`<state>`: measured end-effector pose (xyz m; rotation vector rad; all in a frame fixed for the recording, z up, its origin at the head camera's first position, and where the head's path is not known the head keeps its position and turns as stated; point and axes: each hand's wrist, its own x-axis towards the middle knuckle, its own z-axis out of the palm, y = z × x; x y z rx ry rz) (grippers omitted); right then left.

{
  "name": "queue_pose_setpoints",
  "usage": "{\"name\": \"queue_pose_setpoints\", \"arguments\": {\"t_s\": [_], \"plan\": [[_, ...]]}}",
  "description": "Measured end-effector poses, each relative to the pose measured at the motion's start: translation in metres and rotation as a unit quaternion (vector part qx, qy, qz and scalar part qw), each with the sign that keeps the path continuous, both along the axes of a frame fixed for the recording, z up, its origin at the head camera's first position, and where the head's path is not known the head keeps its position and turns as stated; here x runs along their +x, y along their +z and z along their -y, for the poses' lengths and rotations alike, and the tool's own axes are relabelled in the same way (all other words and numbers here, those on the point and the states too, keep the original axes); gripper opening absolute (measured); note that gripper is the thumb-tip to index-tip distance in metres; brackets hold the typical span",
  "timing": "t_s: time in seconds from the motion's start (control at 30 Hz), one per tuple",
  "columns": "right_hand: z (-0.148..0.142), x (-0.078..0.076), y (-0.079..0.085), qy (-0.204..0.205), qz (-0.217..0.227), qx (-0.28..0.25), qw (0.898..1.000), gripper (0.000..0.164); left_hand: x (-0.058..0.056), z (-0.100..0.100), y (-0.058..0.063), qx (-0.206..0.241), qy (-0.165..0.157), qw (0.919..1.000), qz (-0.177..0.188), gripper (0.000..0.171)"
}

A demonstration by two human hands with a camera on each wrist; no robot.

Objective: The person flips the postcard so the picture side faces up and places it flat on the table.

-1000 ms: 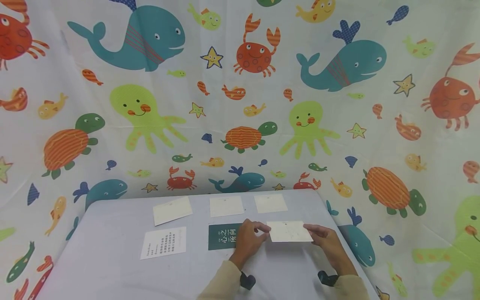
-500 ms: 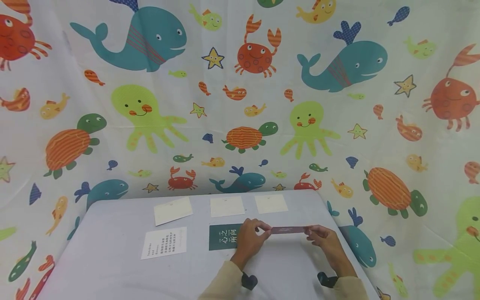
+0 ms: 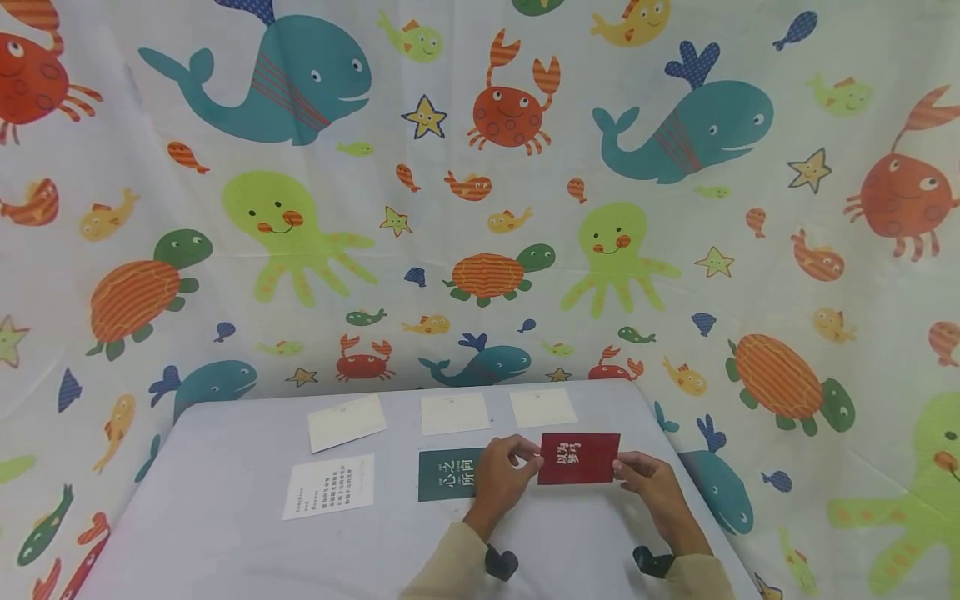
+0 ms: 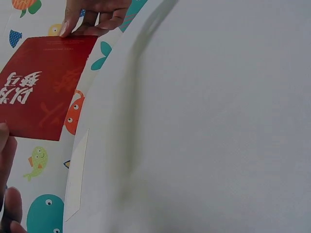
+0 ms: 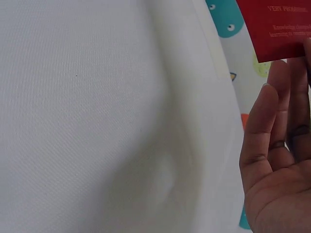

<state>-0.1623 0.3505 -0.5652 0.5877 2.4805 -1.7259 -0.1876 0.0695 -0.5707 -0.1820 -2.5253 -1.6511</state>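
A red card [image 3: 592, 460] with white lettering is held up off the table between both hands. My left hand [image 3: 501, 477] pinches its left edge, and my right hand [image 3: 660, 492] pinches the opposite edge. In the left wrist view the printed face of the red card [image 4: 48, 87] is tilted. Small text shows on the red card [image 5: 282, 29] in the right wrist view, with the right hand's fingers [image 5: 265, 121] close below it. Just left of my left hand lies a dark green card [image 3: 442, 475], partly covered by that hand.
Three cream cards, a left one [image 3: 347, 422], a middle one [image 3: 454, 414] and a right one [image 3: 543, 407], lie along the back of the white table [image 3: 225, 550]. A white card with printed text [image 3: 328, 487] lies front left. Behind hangs a sea-animal curtain [image 3: 480, 208].
The held card has turned over: its cream side faced up, then it was seen nearly edge-on, and now its red lettered side shows. Both hands stay at its edges.
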Motion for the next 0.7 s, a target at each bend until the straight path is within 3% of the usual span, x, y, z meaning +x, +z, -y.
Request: {"name": "queue_pose_setpoints", "arguments": {"t_s": [0.4, 0.7], "plan": [[0.0041, 0.0035, 0.0032, 0.002, -0.014, -0.016, 1.0, 0.052, 0.003, -0.0041, 0.003, 0.023, 0.032, 0.9992, -0.007, 0.018], [0.008, 0.0052, 0.002, -0.004, -0.031, -0.01, 0.999, 0.051, 0.0027, -0.0049, -0.0007, -0.002, 0.03, 0.9995, -0.012, 0.023]]}}
